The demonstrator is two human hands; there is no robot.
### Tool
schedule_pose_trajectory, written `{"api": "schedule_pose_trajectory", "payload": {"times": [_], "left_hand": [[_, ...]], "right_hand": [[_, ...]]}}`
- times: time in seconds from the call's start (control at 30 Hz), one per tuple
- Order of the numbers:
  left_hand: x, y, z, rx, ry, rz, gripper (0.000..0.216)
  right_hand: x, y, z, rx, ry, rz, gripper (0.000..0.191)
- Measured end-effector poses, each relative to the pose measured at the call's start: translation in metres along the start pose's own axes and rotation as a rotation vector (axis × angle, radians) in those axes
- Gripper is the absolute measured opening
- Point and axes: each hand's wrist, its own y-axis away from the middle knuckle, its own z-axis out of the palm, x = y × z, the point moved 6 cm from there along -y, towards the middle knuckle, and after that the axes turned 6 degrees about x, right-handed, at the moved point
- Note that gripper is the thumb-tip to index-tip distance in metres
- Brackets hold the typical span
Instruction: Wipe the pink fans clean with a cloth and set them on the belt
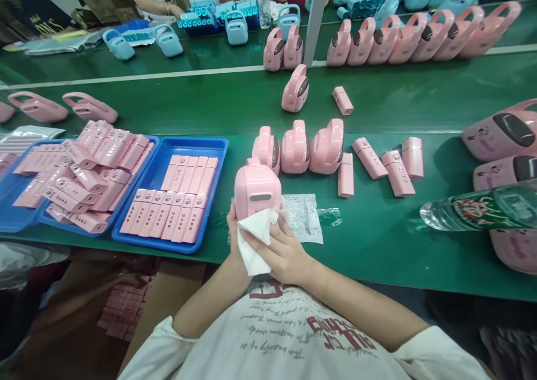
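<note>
While the head camera looks down over a green workbench [377, 251], a person in a white printed shirt holds a glossy pink case [258, 187] with a rounded top just above the near edge, at the centre of the frame. The left hand [235, 240] is curved around the case's left side, partly hidden by a white cloth [255, 248]; the right hand [289, 251], its fingers bent and close together, holds that cloth against the case's lower front. Just right of the case lies a clear plastic packet [306, 220]. Beyond it, three pink handled cases [296, 150] stand side by side, with four slim pink blocks [369, 159] to their right. At left of the frame, a blue tray [168, 146] holds two rows of similar blocks, and another blue tray [130, 190] beside it carries a jumbled heap. At the right edge, a green-labelled bottle [482, 207] is in front of more pink cases [499, 131]. Across the upper right runs a row of pink cases [406, 38]; light-blue cases [237, 28] sit at the top centre, and a co-worker's arm [153, 2] shows at upper left.
</note>
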Motion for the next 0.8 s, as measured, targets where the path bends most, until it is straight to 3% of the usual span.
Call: {"api": "schedule_pose_trajectory", "payload": {"times": [0.1, 0.17, 0.23, 0.3, 0.43, 0.53, 0.6, 0.7, 0.77, 0.8], "left_hand": [[-0.006, 0.005, 0.008, 0.046, 0.220, -0.207, 0.083], [-0.007, 0.010, 0.017, 0.067, 0.366, -0.291, 0.078], [-0.007, 0.012, 0.023, 0.080, 0.502, -0.333, 0.070], [-0.005, 0.011, 0.024, 0.073, 0.529, -0.299, 0.068], [0.012, 0.002, 0.008, 0.067, 0.326, -0.027, 0.067], [0.035, 0.003, 0.005, -0.067, 0.017, 0.242, 0.066], [0.048, 0.009, 0.005, -0.121, -0.192, 0.366, 0.066], [0.064, 0.020, 0.006, -0.059, -0.477, 0.527, 0.075], [0.071, 0.027, 0.008, -0.005, -0.675, 0.625, 0.077], [0.075, 0.029, 0.010, 0.018, -0.774, 0.672, 0.077]], "right_hand": [[0.001, 0.015, -0.002, 0.010, -0.011, 0.052, 0.060], [-0.003, 0.023, -0.004, 0.032, -0.045, 0.112, 0.066], [-0.006, 0.026, -0.006, 0.066, -0.091, 0.209, 0.069], [-0.001, 0.025, -0.008, 0.125, -0.219, 0.400, 0.069], [0.039, 0.016, -0.005, 0.241, -0.648, 0.894, 0.060], [0.074, 0.003, 0.005, 0.200, -1.004, 1.204, 0.067], [0.091, -0.007, 0.006, 0.196, -1.165, 1.364, 0.058], [0.112, -0.020, -0.013, 0.342, -1.064, 1.418, 0.038], [0.124, -0.025, -0.034, 0.409, -0.869, 1.336, 0.036], [0.129, -0.028, -0.046, 0.382, -0.749, 1.270, 0.036]]}}
